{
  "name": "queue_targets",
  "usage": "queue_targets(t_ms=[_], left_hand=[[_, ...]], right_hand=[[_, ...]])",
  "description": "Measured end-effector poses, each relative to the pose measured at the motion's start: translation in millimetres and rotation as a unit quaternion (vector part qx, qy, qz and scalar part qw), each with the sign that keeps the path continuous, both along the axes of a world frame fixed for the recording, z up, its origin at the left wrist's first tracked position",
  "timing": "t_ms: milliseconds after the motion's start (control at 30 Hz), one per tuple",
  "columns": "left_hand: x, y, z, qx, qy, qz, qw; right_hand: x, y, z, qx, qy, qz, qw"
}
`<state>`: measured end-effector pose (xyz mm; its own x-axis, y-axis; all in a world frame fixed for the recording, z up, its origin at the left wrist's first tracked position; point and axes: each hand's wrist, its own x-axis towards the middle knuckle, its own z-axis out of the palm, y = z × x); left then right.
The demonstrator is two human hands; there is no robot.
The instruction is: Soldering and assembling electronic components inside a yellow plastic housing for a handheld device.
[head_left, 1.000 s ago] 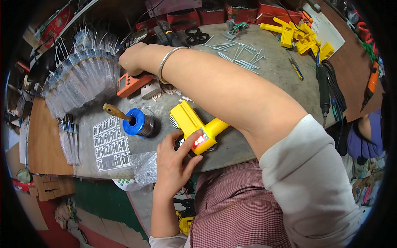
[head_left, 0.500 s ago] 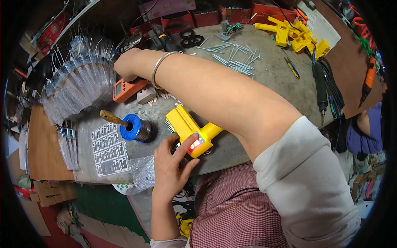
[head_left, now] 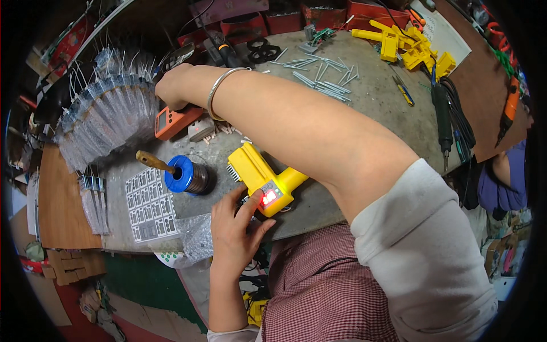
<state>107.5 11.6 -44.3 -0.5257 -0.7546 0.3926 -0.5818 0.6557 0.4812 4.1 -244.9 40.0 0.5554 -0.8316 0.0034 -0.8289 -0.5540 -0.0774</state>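
Yellow heat gun (head_left: 263,178) lying on its side on the grey counter (head_left: 376,108), near the front edge, long axis slanting from the ribbed nozzle end at upper left down to the handle at lower right, with a small lit red display facing up near the handle. Left hand (head_left: 235,235) directly below it, on the person's side, fingers spread and loose, fingertips touching the gun body by the display, gripping nothing; clearly the nearer of the two hands. Right hand (head_left: 172,86) far off, up and to the left, forearm stretched across above the gun, silver bangle (head_left: 219,91) on the wrist, fingers curled down at the edge of a fanned stack of clear plastic bags (head_left: 108,119), just above an orange handheld meter (head_left: 174,121); cannot tell whether anything is pinched, since the fingertips are hidden. Just left of the gun's nozzle, a spool of solder with a blue flange (head_left: 183,176), and a wooden-handled tool (head_left: 154,162) lying against it. Left again, a printed sheet of small labels (head_left: 149,206) flat on the counter, crumpled bubble wrap (head_left: 196,236) below it. Farther back, scattered metal pins (head_left: 325,82), a pile of yellow plastic parts (head_left: 413,48), a black soldering iron with coiled cable (head_left: 447,117) toward the right rim.
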Motion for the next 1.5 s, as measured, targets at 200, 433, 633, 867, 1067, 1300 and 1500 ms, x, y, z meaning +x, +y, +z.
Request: queue_targets(t_ms=[200,433,633,867,1067,1300,1500], left_hand=[[-0.3,0.3,-0.3,0.0,-0.001,0.008,1.0],[0.1,0.4,-0.8,-0.002,-0.001,0.009,1.0],[-1.4,0.7,2.9,0.0,-0.015,0.006,1.0],[0.8,-0.1,0.5,0.006,-0.004,0.005,1.0],[-3.2,-1.4,7.5,0.014,-0.04,-0.004,0.999],[-0.8,-1.0,6.7,0.039,-0.023,-0.001,0.999],[-2.4,-2.0,14.1,0.068,-0.033,-0.011,0.997]], right_hand=[[-0.7,-0.4,0.0,0.004,-0.007,0.003,1.0],[0.1,-2.8,-0.8,0.001,-0.01,0.003,1.0],[1.4,-5.1,-1.7,0.011,0.023,-0.005,1.0],[3.0,-3.6,-0.4,0.011,0.023,-0.004,1.0],[-0.6,-4.8,-1.0,0.013,0.017,-0.017,1.0],[3.2,-4.0,-0.4,0.016,0.017,-0.008,1.0],[2.4,-5.2,0.4,0.018,0.018,-0.001,1.0]])
